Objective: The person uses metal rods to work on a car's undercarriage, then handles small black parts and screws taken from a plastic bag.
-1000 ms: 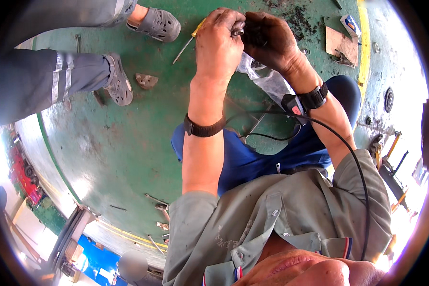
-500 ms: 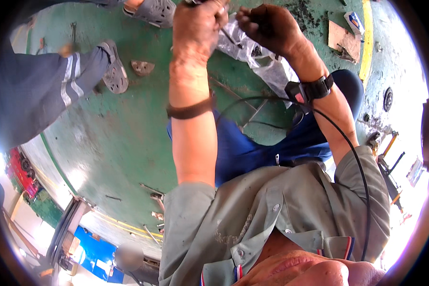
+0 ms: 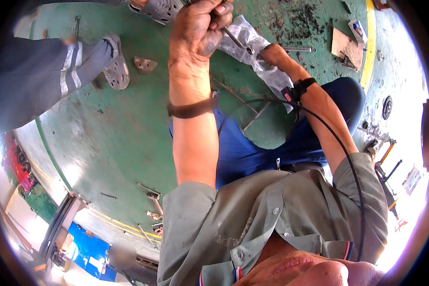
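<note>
The step in hand is judged to be a reach to the clear plastic bag [image 3: 240, 38] with one hand while the other retains a tool. The left hand [image 3: 195, 31] is at the upper edge of the view, its fingers curled together and clamped on a dark metal tool [image 3: 233, 36]; the tool's shaft slants down to the right, and its end lies over the bag in view. Whether the two touch cannot be determined. The right hand [image 3: 276, 56] is low at the bag, near a long metal bar [image 3: 300, 49]; its fingertips are obscured, so whether they are apart or closed on anything cannot be told. The bag extends across the green floor [image 3: 128, 138] from beside the left hand to the right wrist. The next move appears to call for a steady left grip, with loose plastic held clear of the right fingers.
</note>
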A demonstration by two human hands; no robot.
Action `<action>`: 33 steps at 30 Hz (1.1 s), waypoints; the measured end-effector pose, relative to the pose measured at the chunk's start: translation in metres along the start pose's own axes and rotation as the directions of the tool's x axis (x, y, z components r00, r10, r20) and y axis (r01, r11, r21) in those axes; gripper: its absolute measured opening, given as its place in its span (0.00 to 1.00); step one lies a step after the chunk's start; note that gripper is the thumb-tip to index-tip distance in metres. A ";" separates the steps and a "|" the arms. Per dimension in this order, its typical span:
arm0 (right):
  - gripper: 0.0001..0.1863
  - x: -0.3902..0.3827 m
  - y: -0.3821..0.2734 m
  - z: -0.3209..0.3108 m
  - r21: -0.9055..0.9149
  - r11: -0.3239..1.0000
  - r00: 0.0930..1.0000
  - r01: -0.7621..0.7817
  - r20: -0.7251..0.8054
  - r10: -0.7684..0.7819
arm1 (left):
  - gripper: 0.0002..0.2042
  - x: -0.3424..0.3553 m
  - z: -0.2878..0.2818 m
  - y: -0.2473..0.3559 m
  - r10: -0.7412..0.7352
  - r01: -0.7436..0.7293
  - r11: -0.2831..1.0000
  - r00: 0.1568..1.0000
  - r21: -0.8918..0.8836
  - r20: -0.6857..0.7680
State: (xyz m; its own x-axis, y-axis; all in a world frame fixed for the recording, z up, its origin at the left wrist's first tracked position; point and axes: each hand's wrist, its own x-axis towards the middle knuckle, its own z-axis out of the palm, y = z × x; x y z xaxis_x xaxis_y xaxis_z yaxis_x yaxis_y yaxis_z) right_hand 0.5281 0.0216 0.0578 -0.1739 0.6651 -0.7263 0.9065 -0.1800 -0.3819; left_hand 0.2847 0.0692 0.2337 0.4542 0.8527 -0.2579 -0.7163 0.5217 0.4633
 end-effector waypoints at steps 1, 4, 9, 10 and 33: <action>0.14 0.006 0.006 0.005 0.044 0.998 0.999 -0.050 0.005 0.050 | 0.10 0.000 0.006 -0.001 0.022 -0.021 1.000 0.997 0.020 -0.069; 0.16 0.020 0.030 0.023 0.188 0.977 0.982 0.103 -0.173 -0.070 | 0.08 -0.001 0.004 -0.004 0.075 -0.072 0.996 0.995 0.046 -0.067; 0.19 -0.001 -0.005 -0.010 -0.026 0.998 0.926 -0.051 -0.375 0.038 | 0.08 -0.004 -0.002 0.001 0.021 -0.022 0.996 1.000 0.090 0.010; 0.19 -0.014 -0.024 -0.035 -0.058 0.995 0.935 -0.077 -0.350 0.052 | 0.07 -0.005 0.005 0.002 0.026 -0.011 0.981 0.997 0.193 -0.076; 0.21 -0.074 -0.092 -0.089 0.849 -0.511 0.771 -0.138 -0.232 -0.593 | 0.15 -0.011 0.033 -0.011 0.035 0.033 0.829 0.993 0.558 -0.110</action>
State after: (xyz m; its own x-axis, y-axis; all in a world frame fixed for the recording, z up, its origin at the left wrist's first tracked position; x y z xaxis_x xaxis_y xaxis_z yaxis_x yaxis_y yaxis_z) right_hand 0.4919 0.0539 0.1977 -0.5826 0.7876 -0.2004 -0.7655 -0.6147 -0.1901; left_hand 0.3050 0.0534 0.2592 0.3676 0.8681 -0.3335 -0.2836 0.4462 0.8488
